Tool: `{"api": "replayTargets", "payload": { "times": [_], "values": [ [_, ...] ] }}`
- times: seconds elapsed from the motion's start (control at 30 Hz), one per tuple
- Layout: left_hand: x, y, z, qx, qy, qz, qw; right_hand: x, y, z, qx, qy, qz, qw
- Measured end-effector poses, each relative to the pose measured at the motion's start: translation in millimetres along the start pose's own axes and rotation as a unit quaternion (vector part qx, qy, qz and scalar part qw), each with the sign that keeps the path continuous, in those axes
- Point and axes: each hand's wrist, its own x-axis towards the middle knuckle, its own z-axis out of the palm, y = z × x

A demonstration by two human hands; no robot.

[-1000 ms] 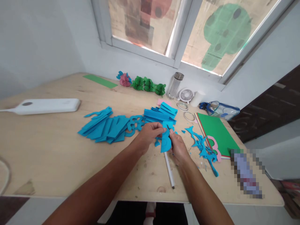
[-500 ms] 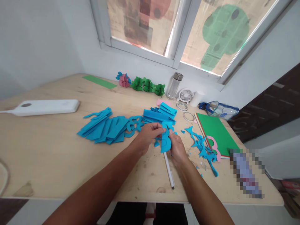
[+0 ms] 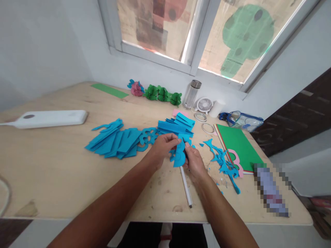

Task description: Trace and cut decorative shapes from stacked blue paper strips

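Pinched in my left hand (image 3: 165, 146) is a folded piece of blue paper (image 3: 179, 158) with a scalloped outer edge and a curved line drawn on it. My right hand (image 3: 195, 160) is closed around dark scissors (image 3: 186, 154), mostly hidden by the fingers, whose blades sit at the paper's upper right edge. Beneath the hands, a white pen (image 3: 186, 189) lies on the table. To the left are a pile of folded blue strips (image 3: 121, 143) and scalloped blue cutouts (image 3: 148, 136). More folded blue paper (image 3: 176, 127) lies just beyond the hands.
Blue offcuts (image 3: 222, 162) and a pink scalloped cutout (image 3: 236, 162) lie right, by coloured sheets (image 3: 240, 144). Along the back stand green paper decorations (image 3: 162, 94), a glass bottle (image 3: 191, 94) and a small fan (image 3: 204, 104). A white power strip (image 3: 54, 118) lies left.
The blue paper has tilted and shifted slightly left in my left hand. More of the dark scissors shows beside it at my right hand.
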Motion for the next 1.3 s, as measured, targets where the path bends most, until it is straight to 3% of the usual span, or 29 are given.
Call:
{"api": "replayTargets", "payload": {
  "times": [1.3],
  "values": [
    [3.3, 4.0, -4.5, 0.023, -0.005, 0.018, 1.000, 3.2, 8.9, -7.8, -0.058, -0.023, -0.020, 0.998]
  ]
}}
